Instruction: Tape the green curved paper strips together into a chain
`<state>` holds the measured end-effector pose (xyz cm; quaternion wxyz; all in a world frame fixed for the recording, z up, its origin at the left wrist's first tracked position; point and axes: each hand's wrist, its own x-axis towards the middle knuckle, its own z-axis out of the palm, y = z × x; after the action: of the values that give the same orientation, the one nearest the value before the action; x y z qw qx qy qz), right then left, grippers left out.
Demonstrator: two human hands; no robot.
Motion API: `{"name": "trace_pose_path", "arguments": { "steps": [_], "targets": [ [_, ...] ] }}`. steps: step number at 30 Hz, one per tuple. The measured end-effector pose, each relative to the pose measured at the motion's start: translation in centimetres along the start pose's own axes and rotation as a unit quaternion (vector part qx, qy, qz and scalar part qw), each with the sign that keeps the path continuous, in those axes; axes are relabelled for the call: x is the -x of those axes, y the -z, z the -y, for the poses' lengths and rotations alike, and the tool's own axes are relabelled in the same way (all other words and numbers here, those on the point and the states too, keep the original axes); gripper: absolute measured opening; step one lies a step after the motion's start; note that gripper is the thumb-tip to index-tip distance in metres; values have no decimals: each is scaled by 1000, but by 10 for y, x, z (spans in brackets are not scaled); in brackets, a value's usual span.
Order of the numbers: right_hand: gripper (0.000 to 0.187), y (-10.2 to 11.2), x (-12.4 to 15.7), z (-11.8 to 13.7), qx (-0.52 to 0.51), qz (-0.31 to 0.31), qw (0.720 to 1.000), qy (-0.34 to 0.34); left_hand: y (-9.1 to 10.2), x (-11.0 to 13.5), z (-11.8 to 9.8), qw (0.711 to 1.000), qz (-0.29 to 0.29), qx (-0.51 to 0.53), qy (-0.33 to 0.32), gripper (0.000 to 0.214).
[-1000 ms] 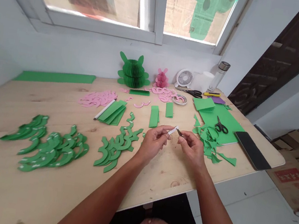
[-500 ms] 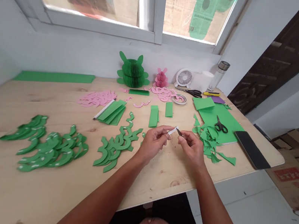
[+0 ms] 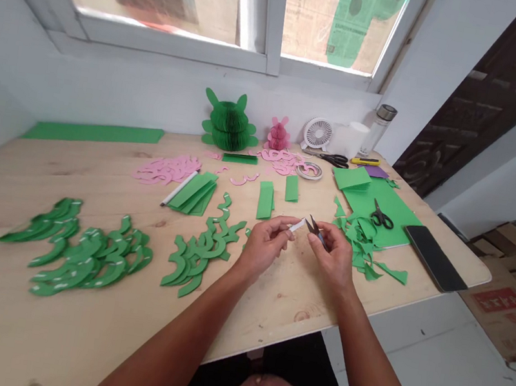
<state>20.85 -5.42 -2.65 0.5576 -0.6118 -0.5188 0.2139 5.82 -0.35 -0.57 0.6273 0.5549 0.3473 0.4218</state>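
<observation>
Between the thumb and fingers of my left hand [image 3: 265,244] is a narrow white strip [image 3: 297,226], which looks like tape; its free end points up and right. My right hand [image 3: 334,252] grips small snips [image 3: 315,229], with the dark blades spread apart just right of the strip's end. Left of my left hand lies a heap of curved green paper pieces [image 3: 202,249]. Green paper scraps [image 3: 360,242] are beside my right hand. Two folded green paper pieces lie beyond my hands, one of them a green rectangle [image 3: 292,188].
Black-handled scissors [image 3: 382,218] rest on green sheets, with a phone [image 3: 434,259] to their right. More green curved pieces [image 3: 91,258] are at left, pink cutouts [image 3: 168,169] behind. A tape roll [image 3: 309,171], fan [image 3: 317,134] and bottle [image 3: 378,131] stand farther back.
The snips' blades have opened and drawn back slightly from the white strip, where they were closed at its end. My left hand has stayed about where it was.
</observation>
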Motion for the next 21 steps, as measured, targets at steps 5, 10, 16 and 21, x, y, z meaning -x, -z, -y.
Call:
{"name": "trace_pose_path", "arguments": {
  "steps": [5, 10, 16, 21],
  "targets": [
    [26, -1, 1, 3, 7, 18, 1000, 6, 0, 1, -1, 1000, 2, 5, -1, 32],
    [25, -1, 1, 6, 1, 31, 999, 11, -1, 2, -2, 1000, 11, 8, 2, 32],
    [26, -1, 2, 5, 9, 38, 999, 24, -1, 2, 0, 1000, 16, -1, -5, 33],
    [28, 0, 2, 4, 17, 43, 998, 39, -1, 2, 0, 1000, 13, 0, -6, 32]
  ]
}}
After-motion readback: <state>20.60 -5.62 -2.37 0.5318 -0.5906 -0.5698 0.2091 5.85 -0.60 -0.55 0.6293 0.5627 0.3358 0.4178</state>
